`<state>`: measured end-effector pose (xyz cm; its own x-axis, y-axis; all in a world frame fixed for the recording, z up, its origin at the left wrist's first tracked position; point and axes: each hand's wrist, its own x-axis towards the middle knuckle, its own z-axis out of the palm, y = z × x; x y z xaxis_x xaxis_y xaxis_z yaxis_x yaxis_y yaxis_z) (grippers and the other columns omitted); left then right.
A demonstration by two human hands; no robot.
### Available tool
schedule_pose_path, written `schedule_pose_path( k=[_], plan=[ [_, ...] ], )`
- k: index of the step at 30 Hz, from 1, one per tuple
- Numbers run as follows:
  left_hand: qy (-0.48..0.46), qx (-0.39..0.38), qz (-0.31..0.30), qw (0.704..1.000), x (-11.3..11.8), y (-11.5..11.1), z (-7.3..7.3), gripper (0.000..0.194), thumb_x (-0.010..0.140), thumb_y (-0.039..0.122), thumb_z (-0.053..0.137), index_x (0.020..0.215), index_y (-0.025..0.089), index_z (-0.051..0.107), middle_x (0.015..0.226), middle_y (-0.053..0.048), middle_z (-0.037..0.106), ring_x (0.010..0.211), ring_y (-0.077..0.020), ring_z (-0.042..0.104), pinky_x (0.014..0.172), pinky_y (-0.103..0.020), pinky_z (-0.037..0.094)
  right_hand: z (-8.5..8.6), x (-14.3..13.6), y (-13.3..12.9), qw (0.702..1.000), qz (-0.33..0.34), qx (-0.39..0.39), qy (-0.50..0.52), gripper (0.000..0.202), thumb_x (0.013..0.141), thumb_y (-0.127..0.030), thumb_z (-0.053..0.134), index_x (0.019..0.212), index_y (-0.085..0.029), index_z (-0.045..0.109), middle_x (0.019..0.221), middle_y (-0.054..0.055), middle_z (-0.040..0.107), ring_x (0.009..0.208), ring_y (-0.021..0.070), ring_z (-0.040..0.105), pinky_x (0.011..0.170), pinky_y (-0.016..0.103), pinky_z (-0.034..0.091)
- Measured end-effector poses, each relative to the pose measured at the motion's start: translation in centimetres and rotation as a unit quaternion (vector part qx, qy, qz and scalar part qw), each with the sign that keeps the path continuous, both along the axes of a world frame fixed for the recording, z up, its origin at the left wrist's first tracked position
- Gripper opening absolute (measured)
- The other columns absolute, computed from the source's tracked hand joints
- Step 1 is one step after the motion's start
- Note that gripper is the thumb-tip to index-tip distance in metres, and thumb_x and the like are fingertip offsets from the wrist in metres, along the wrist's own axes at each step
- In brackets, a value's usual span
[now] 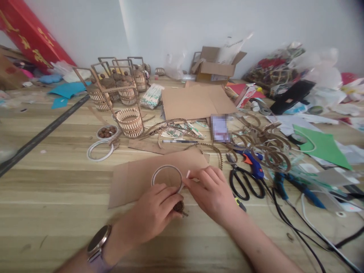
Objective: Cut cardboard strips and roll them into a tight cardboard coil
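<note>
My left hand is closed around a small tight coil of brown corrugated strip. Its fingers also cover the lower edge of a thin pale ring, which looks like a roll of tape. At the ring's right side, my right hand pinches a small white strip between thumb and forefinger. Whether the strip is joined to the roll I cannot tell. Beneath the ring lies a flat cardboard piece on the wooden table.
Scissors, a blue glue gun and cables stand to the right. Several curled brown strips lie behind them. Further back left are slatted baskets, a dish of brown balls and another pale ring.
</note>
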<state>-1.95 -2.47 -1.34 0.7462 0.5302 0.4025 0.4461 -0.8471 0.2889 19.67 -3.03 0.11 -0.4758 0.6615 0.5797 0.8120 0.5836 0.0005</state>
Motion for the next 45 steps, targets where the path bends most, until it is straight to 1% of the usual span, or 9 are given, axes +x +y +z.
schedule_pose_path(
  k=[6,10,17,24,27,32,37,42,45],
  plan=[
    [0.008,0.034,0.004,0.999,0.2,-0.3,0.1,0.026,0.102,0.03,0.044,0.11,0.014,0.063,0.11,-0.014,0.071,0.096,-0.0248,0.066,0.086,-0.041,0.057,0.5,0.2,0.0,0.999,0.016,-0.017,-0.036,0.018,0.091,-0.011,0.055,0.08,-0.022,0.065,0.077,0.003,0.064,0.073,0.0186,0.049,0.074,0.034,0.035],
    [0.01,0.05,0.002,0.999,0.0,-0.6,0.3,0.022,0.101,0.027,0.047,0.113,0.015,0.061,0.11,-0.011,0.072,0.098,-0.024,0.066,0.088,-0.039,0.056,0.5,0.2,0.3,0.989,0.032,-0.113,0.092,0.014,0.084,-0.01,0.06,0.077,-0.023,0.063,0.074,0.001,0.061,0.073,0.0176,0.052,0.068,0.032,0.037],
    [-0.032,0.097,0.003,0.995,-0.1,-1.0,2.1,0.023,0.103,0.021,0.039,0.109,0.018,0.06,0.104,-0.006,0.074,0.087,-0.0203,0.065,0.081,-0.032,0.055,0.7,0.8,0.5,0.854,0.117,-0.341,0.375,0.019,0.07,-0.006,0.062,0.074,-0.023,0.068,0.073,0.0,0.061,0.07,0.0151,0.059,0.064,0.027,0.046],
    [-0.032,0.118,0.003,0.993,0.0,-1.1,2.5,0.025,0.103,0.022,0.037,0.108,0.018,0.061,0.101,-0.006,0.074,0.083,-0.0201,0.065,0.079,-0.032,0.054,0.9,0.8,0.5,0.859,0.128,-0.315,0.383,0.019,0.07,-0.006,0.063,0.073,-0.024,0.069,0.07,0.0,0.061,0.071,0.0163,0.057,0.066,0.029,0.044],
    [-0.05,0.093,0.0,0.994,-0.6,-0.8,2.3,0.024,0.103,0.023,0.038,0.111,0.018,0.061,0.1,-0.007,0.073,0.087,-0.0201,0.066,0.083,-0.031,0.055,1.0,2.1,1.0,0.838,0.099,-0.307,0.44,0.016,0.072,-0.009,0.063,0.071,-0.024,0.068,0.07,0.0,0.06,0.07,0.0165,0.054,0.065,0.029,0.042],
    [-0.076,-0.005,0.033,0.997,-1.4,1.3,0.6,0.021,0.099,0.029,0.05,0.113,0.019,0.063,0.11,-0.012,0.069,0.103,-0.0231,0.063,0.092,-0.036,0.055,1.0,4.4,1.9,0.751,-0.007,-0.239,0.615,0.009,0.079,-0.029,0.072,0.071,-0.026,0.068,0.076,0.0,0.057,0.074,0.0163,0.051,0.067,0.029,0.039],
    [-0.07,-0.04,0.116,0.99,-0.8,2.8,-1.0,0.018,0.095,0.028,0.058,0.107,0.021,0.069,0.137,-0.016,0.054,0.125,-0.0326,0.051,0.099,-0.051,0.051,0.6,2.3,1.4,0.656,0.038,-0.364,0.661,0.02,0.069,-0.04,0.084,0.07,-0.025,0.072,0.078,0.001,0.058,0.076,0.0163,0.051,0.071,0.029,0.041],
    [-0.145,-0.103,0.081,0.981,-0.3,1.8,-0.5,0.02,0.097,0.025,0.056,0.115,0.018,0.064,0.108,-0.01,0.064,0.102,-0.0211,0.061,0.09,-0.035,0.054,0.2,-0.4,0.5,0.512,0.072,-0.457,0.724,0.022,0.061,-0.038,0.091,0.073,-0.027,0.075,0.082,-0.001,0.061,0.077,0.014,0.052,0.072,0.028,0.042],
    [-0.18,-0.145,0.06,0.971,0.0,1.1,0.0,0.02,0.098,0.022,0.055,0.116,0.017,0.062,0.105,-0.009,0.064,0.098,-0.0183,0.062,0.089,-0.029,0.053,0.1,-1.3,0.0,0.455,0.086,-0.502,0.73,0.023,0.059,-0.035,0.092,0.076,-0.029,0.076,0.092,-0.001,0.066,0.083,0.0143,0.054,0.078,0.029,0.043]
  ],
)
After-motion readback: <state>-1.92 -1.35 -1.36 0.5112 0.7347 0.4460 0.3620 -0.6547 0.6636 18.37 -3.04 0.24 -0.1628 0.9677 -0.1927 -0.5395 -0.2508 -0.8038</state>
